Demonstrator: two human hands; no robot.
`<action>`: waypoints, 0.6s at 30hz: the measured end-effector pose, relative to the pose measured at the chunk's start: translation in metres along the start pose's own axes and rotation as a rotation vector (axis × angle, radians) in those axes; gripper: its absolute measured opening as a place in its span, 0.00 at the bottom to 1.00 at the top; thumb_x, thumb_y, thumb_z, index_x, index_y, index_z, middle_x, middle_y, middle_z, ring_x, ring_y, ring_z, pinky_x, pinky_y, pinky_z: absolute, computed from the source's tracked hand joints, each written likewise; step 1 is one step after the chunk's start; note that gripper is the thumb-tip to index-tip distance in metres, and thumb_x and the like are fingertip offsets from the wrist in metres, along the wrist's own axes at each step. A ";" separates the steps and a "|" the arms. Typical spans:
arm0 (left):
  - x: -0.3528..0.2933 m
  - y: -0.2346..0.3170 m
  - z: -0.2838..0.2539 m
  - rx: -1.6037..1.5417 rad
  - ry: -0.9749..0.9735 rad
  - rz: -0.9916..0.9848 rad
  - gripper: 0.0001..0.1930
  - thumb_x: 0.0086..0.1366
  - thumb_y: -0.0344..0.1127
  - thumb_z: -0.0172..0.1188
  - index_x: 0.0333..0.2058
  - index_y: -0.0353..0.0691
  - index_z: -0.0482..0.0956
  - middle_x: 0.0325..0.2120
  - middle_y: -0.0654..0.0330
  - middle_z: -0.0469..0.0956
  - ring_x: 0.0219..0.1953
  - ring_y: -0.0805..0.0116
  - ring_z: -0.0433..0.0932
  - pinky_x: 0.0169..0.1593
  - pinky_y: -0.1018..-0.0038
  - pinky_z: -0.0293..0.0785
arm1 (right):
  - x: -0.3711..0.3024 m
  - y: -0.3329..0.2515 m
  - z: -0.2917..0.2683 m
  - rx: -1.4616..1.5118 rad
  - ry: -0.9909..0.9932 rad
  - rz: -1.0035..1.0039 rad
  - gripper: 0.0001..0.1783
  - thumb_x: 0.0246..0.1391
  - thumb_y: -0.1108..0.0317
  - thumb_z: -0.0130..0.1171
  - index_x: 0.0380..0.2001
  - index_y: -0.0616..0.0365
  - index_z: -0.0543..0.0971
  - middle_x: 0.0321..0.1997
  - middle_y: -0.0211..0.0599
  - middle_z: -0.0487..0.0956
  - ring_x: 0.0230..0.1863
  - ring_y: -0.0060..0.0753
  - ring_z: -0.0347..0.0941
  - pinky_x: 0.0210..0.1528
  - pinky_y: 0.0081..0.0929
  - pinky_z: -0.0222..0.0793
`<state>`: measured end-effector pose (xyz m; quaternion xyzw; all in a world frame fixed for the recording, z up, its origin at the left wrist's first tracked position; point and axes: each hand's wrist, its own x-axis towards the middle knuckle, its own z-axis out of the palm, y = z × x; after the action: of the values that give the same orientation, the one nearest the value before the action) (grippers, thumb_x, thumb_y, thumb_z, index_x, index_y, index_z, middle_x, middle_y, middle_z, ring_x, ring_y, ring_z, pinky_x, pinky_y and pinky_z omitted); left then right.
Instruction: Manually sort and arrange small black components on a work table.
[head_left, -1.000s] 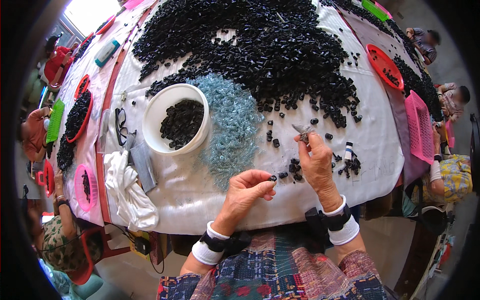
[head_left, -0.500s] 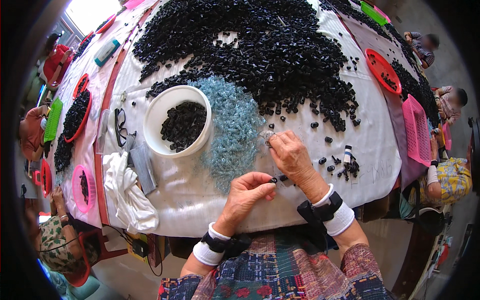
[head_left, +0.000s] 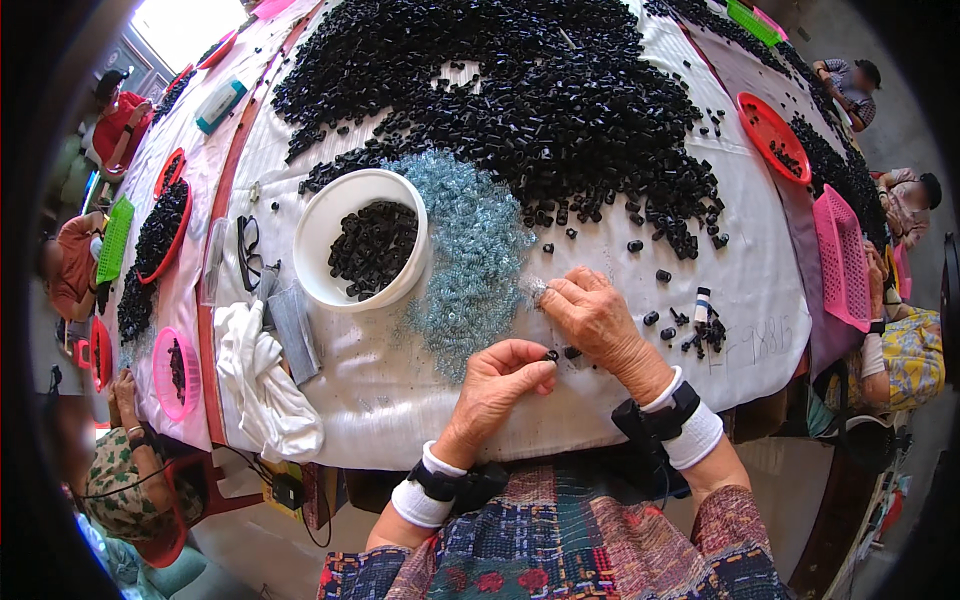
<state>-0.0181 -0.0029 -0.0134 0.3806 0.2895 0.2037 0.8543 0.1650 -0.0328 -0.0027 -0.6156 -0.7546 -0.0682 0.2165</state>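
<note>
My left hand (head_left: 502, 388) pinches a small black cap (head_left: 551, 356) between thumb and fingers, low over the white cloth. My right hand (head_left: 597, 318) is closed, with a small clear crinkled piece (head_left: 533, 288) at its fingertips; whether it is film or clear parts I cannot make out. Beside those fingertips lies a pile of clear bluish ring-like parts (head_left: 460, 270). A single black cap (head_left: 571, 352) rests on the cloth between my hands. Left of the clear pile stands a white tub (head_left: 309, 232) partly filled with small black parts (head_left: 372, 250).
A large heap of black caps (head_left: 500, 90) covers the table's far part. To the right are a small white bottle (head_left: 702, 304) and black pieces (head_left: 708, 336). White cloth (head_left: 262, 385) and eyeglasses (head_left: 248, 250) lie left. Other people sit around, near a red tray (head_left: 765, 118) and pink basket (head_left: 838, 255).
The whole view has shifted slightly. My left hand keeps its pinch on the black cap, and my right fingertips stay beside the clear pile with the clear piece.
</note>
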 end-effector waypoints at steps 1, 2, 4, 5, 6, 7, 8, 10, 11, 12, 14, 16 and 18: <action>0.000 0.000 0.000 0.003 -0.004 -0.001 0.08 0.57 0.25 0.60 0.36 0.32 0.75 0.27 0.59 0.77 0.28 0.72 0.76 0.35 0.79 0.74 | -0.001 0.000 -0.001 -0.016 -0.031 -0.024 0.10 0.43 0.68 0.52 0.32 0.51 0.76 0.29 0.26 0.72 0.35 0.30 0.68 0.37 0.28 0.65; 0.001 0.000 0.000 0.005 -0.004 -0.002 0.08 0.57 0.25 0.60 0.36 0.32 0.75 0.27 0.59 0.77 0.28 0.72 0.76 0.35 0.79 0.74 | -0.002 0.000 -0.001 -0.015 -0.030 -0.022 0.10 0.43 0.68 0.52 0.32 0.51 0.76 0.29 0.26 0.72 0.35 0.30 0.68 0.37 0.28 0.65; 0.001 0.000 0.001 -0.012 0.009 0.011 0.08 0.57 0.28 0.61 0.36 0.32 0.75 0.24 0.60 0.78 0.27 0.76 0.75 0.34 0.81 0.73 | -0.004 -0.001 -0.001 -0.032 -0.002 -0.055 0.08 0.42 0.68 0.53 0.30 0.50 0.75 0.27 0.26 0.71 0.33 0.30 0.67 0.35 0.28 0.64; 0.001 -0.001 0.001 -0.011 0.011 0.010 0.08 0.57 0.28 0.61 0.36 0.32 0.75 0.24 0.60 0.78 0.27 0.76 0.75 0.34 0.81 0.73 | -0.004 -0.001 -0.002 -0.031 -0.002 -0.054 0.08 0.42 0.68 0.53 0.30 0.50 0.75 0.27 0.26 0.71 0.33 0.30 0.67 0.35 0.28 0.64; 0.001 -0.001 0.000 -0.015 0.010 0.015 0.08 0.57 0.27 0.61 0.36 0.32 0.75 0.25 0.60 0.78 0.27 0.76 0.76 0.34 0.81 0.73 | -0.004 0.000 -0.003 -0.022 -0.017 -0.050 0.08 0.42 0.68 0.53 0.30 0.50 0.75 0.28 0.26 0.72 0.32 0.31 0.68 0.35 0.29 0.65; 0.001 -0.001 0.000 -0.019 0.010 0.019 0.08 0.57 0.27 0.61 0.36 0.32 0.75 0.25 0.60 0.78 0.27 0.76 0.76 0.34 0.81 0.73 | -0.004 0.000 -0.005 -0.012 -0.032 -0.046 0.09 0.41 0.67 0.53 0.30 0.51 0.75 0.28 0.27 0.72 0.32 0.32 0.69 0.35 0.30 0.65; 0.001 -0.002 0.000 -0.020 0.010 0.020 0.08 0.57 0.27 0.61 0.36 0.32 0.75 0.25 0.60 0.78 0.27 0.76 0.76 0.34 0.81 0.73 | -0.006 0.002 -0.003 -0.013 -0.033 -0.046 0.09 0.41 0.67 0.53 0.30 0.51 0.75 0.28 0.27 0.72 0.32 0.32 0.69 0.35 0.30 0.65; 0.000 -0.002 -0.001 -0.047 0.006 0.006 0.08 0.57 0.26 0.60 0.36 0.33 0.75 0.28 0.57 0.78 0.28 0.71 0.77 0.34 0.78 0.75 | -0.007 0.007 0.000 0.116 0.151 0.076 0.08 0.42 0.74 0.56 0.30 0.54 0.75 0.30 0.30 0.74 0.30 0.30 0.71 0.33 0.28 0.67; 0.001 -0.001 -0.001 -0.048 0.007 0.007 0.08 0.57 0.26 0.60 0.36 0.33 0.75 0.28 0.57 0.78 0.28 0.71 0.77 0.34 0.78 0.75 | -0.009 0.006 0.000 0.117 0.150 0.074 0.08 0.42 0.74 0.56 0.30 0.54 0.75 0.30 0.30 0.74 0.30 0.30 0.71 0.33 0.28 0.67; 0.000 0.000 -0.001 -0.083 0.005 -0.002 0.08 0.57 0.26 0.60 0.36 0.33 0.75 0.29 0.56 0.78 0.28 0.71 0.77 0.34 0.78 0.75 | -0.010 0.001 -0.003 0.394 0.146 0.341 0.09 0.43 0.77 0.55 0.32 0.56 0.75 0.30 0.31 0.75 0.29 0.26 0.71 0.32 0.24 0.68; 0.000 0.002 -0.001 -0.120 0.007 -0.011 0.08 0.57 0.26 0.60 0.36 0.33 0.75 0.30 0.55 0.79 0.28 0.70 0.77 0.34 0.77 0.75 | -0.012 -0.008 -0.008 0.867 0.231 0.663 0.12 0.48 0.80 0.54 0.39 0.61 0.72 0.32 0.31 0.77 0.27 0.15 0.71 0.29 0.14 0.68; 0.000 0.005 0.001 -0.125 0.021 0.003 0.07 0.57 0.26 0.60 0.36 0.33 0.75 0.31 0.54 0.79 0.28 0.70 0.78 0.33 0.77 0.76 | -0.012 -0.019 -0.025 1.075 0.230 0.739 0.14 0.49 0.80 0.54 0.42 0.62 0.71 0.32 0.31 0.76 0.27 0.14 0.71 0.28 0.14 0.69; 0.001 0.009 0.006 -0.123 0.027 0.004 0.07 0.57 0.26 0.60 0.36 0.34 0.75 0.31 0.54 0.79 0.28 0.69 0.78 0.32 0.77 0.76 | -0.016 -0.027 -0.037 1.307 0.210 0.837 0.17 0.50 0.79 0.54 0.45 0.62 0.69 0.33 0.32 0.76 0.28 0.16 0.72 0.28 0.13 0.69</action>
<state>-0.0144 0.0000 -0.0031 0.3251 0.2869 0.2282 0.8717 0.1500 -0.0667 0.0283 -0.5870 -0.3224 0.4194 0.6129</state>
